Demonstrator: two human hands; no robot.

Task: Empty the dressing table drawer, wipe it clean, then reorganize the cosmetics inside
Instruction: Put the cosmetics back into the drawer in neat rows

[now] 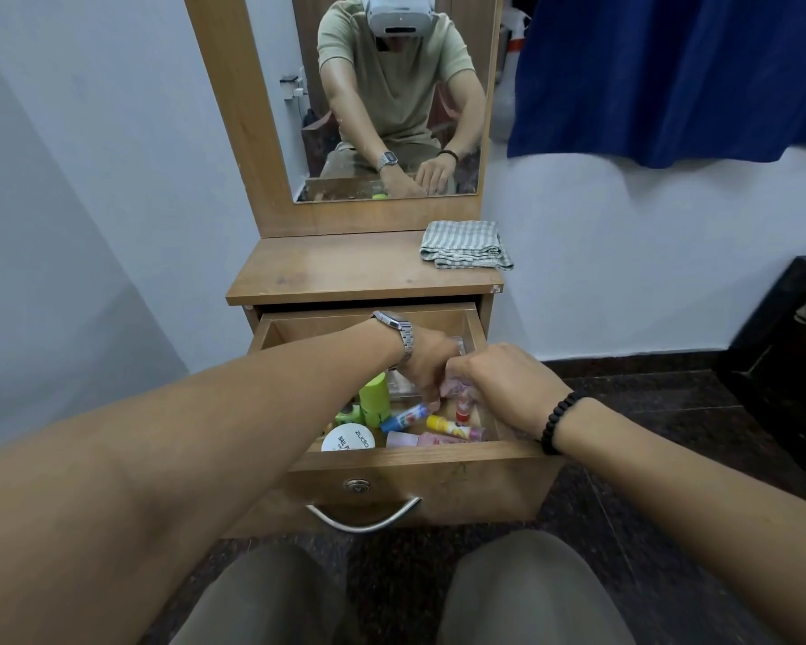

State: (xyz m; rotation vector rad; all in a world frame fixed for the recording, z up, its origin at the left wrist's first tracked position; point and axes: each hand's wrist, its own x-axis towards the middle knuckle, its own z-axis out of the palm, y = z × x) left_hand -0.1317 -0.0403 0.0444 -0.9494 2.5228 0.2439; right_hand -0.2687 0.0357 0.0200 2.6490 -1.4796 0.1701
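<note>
While both hands reach into the open drawer [419,458], the left hand [426,365] curls its fingers down among the cosmetics, though what it grips is hidden. Touching it, the right hand [503,388] is closed round a small pink-capped bottle [462,402]. Just below the hands lie a blue tube [403,417], a yellow tube [452,425] and a white jar [347,439]; a green bottle [373,398] stands left of them. Beyond the hands, a striped cloth [465,244] rests on the counter [345,272].
</note>
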